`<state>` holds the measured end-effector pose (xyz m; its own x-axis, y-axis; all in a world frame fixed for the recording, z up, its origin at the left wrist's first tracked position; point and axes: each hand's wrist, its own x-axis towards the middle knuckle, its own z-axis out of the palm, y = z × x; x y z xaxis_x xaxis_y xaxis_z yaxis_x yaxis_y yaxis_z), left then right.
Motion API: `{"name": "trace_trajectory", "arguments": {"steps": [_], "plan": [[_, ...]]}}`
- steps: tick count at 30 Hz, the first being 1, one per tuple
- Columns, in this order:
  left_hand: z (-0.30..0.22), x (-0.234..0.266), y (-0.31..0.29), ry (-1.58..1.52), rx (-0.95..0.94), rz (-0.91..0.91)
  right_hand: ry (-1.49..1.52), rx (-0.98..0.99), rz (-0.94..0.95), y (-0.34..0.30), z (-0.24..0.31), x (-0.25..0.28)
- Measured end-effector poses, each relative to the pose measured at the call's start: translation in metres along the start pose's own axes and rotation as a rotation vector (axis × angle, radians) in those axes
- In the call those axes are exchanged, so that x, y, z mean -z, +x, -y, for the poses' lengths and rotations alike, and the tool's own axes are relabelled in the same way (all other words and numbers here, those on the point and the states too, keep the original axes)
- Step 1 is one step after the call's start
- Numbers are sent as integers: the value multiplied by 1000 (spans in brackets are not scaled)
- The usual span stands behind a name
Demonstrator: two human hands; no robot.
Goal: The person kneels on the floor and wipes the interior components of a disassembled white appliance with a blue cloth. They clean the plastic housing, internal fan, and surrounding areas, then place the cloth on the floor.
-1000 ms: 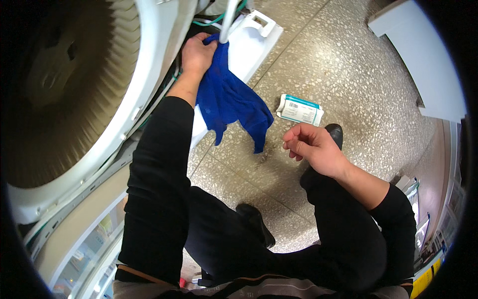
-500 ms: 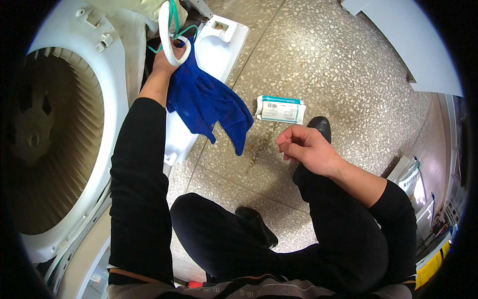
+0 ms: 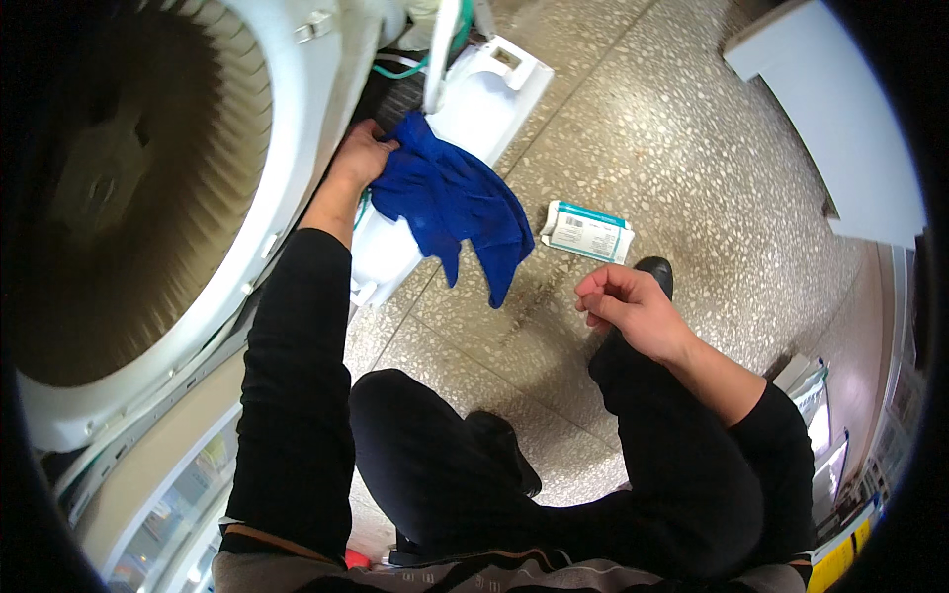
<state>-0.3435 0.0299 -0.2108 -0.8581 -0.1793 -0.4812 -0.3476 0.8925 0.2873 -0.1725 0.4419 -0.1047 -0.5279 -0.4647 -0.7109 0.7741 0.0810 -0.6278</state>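
Our left hand (image 3: 361, 158) closes its thumb and fingers on the upper left edge of a blue cloth (image 3: 450, 203); some fingertips are hidden. Our right hand (image 3: 633, 306) hangs loosely half-curled near our right knee (image 3: 623, 366), its thumb close to the bent forefinger, with nothing visible in its hold. The cloth spreads rightward from our left hand and lies well apart from our right one.

We see soft, matt fabric, rumpled into folds, its lower edge falling in pointed tails. It drapes across a glossy white panel (image 3: 484, 114), long and smooth, with a raised square socket (image 3: 506, 56) at its far end. A pale rounded tube (image 3: 441, 59) drops toward the panel, beside a thin green wire (image 3: 400, 72).

Left of our hand we have a big round fan (image 3: 242, 109), its brownish blades ribbed inside a smooth white rim. On the speckled stone floor (image 3: 692, 178), a flat white-and-teal packet (image 3: 588, 232) lies between the cloth and our right shoe (image 3: 654, 269).
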Motion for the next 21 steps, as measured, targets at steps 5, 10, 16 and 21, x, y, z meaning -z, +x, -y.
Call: {"name": "trace_trajectory", "arguments": {"steps": [5, 10, 16, 21], "plan": [[3, 10, -30, -46, -130, -84, -49, -44, 13, 1, 1, 0], [-29, -5, 11, -188, -271, -215, -85, -48, 2, 1, 1, 8], [-29, -19, 29, -214, -148, -237, -16, -72, -9, -3, -3, 12], [-22, 3, -2, -111, -17, -124, 2, -26, 5, 1, 2, 7]]}}
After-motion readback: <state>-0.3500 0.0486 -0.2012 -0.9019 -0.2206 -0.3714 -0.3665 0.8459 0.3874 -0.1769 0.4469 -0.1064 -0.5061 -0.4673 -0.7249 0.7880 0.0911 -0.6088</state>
